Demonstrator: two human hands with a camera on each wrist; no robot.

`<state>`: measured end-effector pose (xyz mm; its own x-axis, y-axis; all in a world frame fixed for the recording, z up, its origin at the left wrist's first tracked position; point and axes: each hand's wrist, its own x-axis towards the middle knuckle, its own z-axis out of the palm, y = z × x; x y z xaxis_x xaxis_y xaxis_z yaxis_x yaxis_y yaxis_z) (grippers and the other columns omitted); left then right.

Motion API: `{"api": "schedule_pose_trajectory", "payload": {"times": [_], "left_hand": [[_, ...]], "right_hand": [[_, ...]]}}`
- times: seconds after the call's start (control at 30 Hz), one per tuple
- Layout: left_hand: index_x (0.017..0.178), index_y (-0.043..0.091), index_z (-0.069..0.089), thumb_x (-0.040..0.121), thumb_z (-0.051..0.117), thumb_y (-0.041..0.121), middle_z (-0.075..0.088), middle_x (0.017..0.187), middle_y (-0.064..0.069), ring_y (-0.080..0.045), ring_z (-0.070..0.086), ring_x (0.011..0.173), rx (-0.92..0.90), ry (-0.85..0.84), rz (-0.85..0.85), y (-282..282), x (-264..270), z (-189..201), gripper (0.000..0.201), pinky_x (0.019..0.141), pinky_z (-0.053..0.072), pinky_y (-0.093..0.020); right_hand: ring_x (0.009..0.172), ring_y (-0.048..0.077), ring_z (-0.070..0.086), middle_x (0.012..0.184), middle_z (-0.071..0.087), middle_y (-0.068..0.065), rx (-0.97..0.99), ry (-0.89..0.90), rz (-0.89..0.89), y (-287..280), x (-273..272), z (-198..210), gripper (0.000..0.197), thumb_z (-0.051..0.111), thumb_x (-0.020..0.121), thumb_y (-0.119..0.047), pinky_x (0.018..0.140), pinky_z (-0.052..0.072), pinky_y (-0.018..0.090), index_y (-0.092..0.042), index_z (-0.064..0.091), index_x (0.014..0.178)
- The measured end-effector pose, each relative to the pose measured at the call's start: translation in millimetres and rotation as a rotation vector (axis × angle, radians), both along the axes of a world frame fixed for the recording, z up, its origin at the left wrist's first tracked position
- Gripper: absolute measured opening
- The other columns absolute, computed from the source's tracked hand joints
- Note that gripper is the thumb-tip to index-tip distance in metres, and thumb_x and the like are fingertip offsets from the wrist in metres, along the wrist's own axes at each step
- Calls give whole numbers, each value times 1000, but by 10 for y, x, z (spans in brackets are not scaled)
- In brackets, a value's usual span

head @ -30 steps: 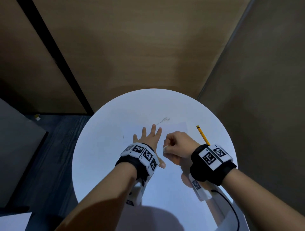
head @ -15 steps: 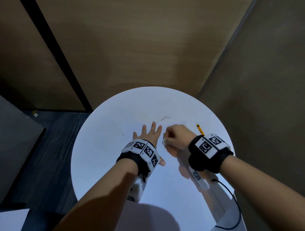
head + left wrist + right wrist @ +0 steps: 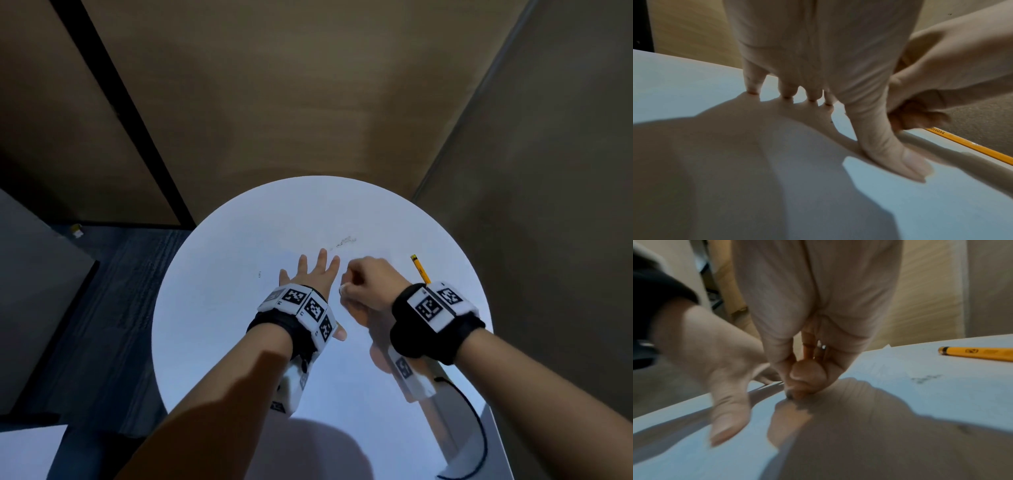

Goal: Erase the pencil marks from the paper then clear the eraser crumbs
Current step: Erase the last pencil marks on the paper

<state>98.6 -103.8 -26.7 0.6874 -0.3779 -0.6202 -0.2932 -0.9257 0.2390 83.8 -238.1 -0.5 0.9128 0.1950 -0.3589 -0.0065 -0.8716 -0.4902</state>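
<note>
Your left hand (image 3: 313,274) lies flat with straight, spread fingers (image 3: 752,84) pressing down the thin white sheet of paper (image 3: 890,369), which rests on the smooth, glossy round white table (image 3: 222,308). Your right hand (image 3: 368,284) is curled into a tight fist just beside it, fingertips (image 3: 795,374) pinched together against the paper; a small white eraser (image 3: 342,288) peeks out at the knuckles, mostly hidden. A loose scatter of dark grey eraser crumbs (image 3: 344,241) sits beyond both hands on the table. The slim yellow hexagonal pencil (image 3: 420,269) with printed lettering lies near your right wrist, apart from the fist.
</note>
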Motion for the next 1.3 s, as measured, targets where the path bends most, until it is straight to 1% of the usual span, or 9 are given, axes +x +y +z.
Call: {"api": "schedule_pose_trajectory", "payload": {"times": [0.13,0.3,0.5,0.63,0.73,0.8,0.97,1.17,1.3], "left_hand": [[148,27,-20,65,82,49,-26,155,0,-34,-17,144,1,-7,-6,8,-4,-18,133,111,0,-60],[148,27,-20,65,81,50,-26,155,0,-34,-17,144,4,-6,-14,9,-5,-8,133,111,0,-61],[148,27,-20,66,81,48,-26,155,0,-33,-18,143,-7,-5,-5,11,-2,-33,132,111,-1,-60],[148,29,-20,64,81,51,-27,155,0,-34,-17,143,-4,-13,-13,13,1,-45,133,111,0,-61],[148,28,-19,64,81,50,-27,155,0,-34,-17,144,-6,-18,-8,12,-6,-50,133,111,0,-61],[148,28,-19,64,82,50,-26,155,0,-34,-17,144,-2,-19,-9,9,-1,-56,133,111,0,-61],[148,29,-20,63,81,52,-27,155,0,-34,-17,144,3,-18,-17,13,14,-67,134,111,0,-62],[148,28,-20,64,81,51,-26,155,0,-34,-17,143,-1,-20,-12,14,9,-65,134,111,0,-61],[148,29,-20,63,81,53,-26,155,0,-34,-17,143,0,-16,-21,20,18,-65,134,111,1,-62]], "right_hand": [[72,12,52,75,58,-3,-40,135,125,-16,-85,71,16,63,83,-16,58,38,18,-17,53,71],[83,20,52,88,59,6,-63,-69,-53,-3,154,60,7,57,86,-13,55,34,20,-9,55,82],[51,-3,53,62,57,-9,-3,176,109,-64,63,97,16,64,82,-12,55,42,14,-16,56,69],[65,9,54,71,57,-2,20,-27,-34,-81,142,45,9,62,84,-14,55,38,15,-11,58,77],[53,-1,54,66,59,-6,75,111,67,-104,-45,18,15,62,84,-13,55,39,14,-16,55,71],[61,1,53,67,57,-9,25,158,143,-126,-98,33,20,64,83,-15,58,39,14,-20,53,67],[77,15,53,79,58,-1,43,-58,-37,-136,66,-3,11,61,86,-18,58,37,18,-10,58,80],[70,10,54,73,58,-4,41,112,105,-180,-98,21,13,63,85,-19,61,40,16,-16,56,75],[76,14,49,81,56,-1,-5,-51,10,-141,73,6,12,60,87,-19,55,34,14,-11,54,80]]}}
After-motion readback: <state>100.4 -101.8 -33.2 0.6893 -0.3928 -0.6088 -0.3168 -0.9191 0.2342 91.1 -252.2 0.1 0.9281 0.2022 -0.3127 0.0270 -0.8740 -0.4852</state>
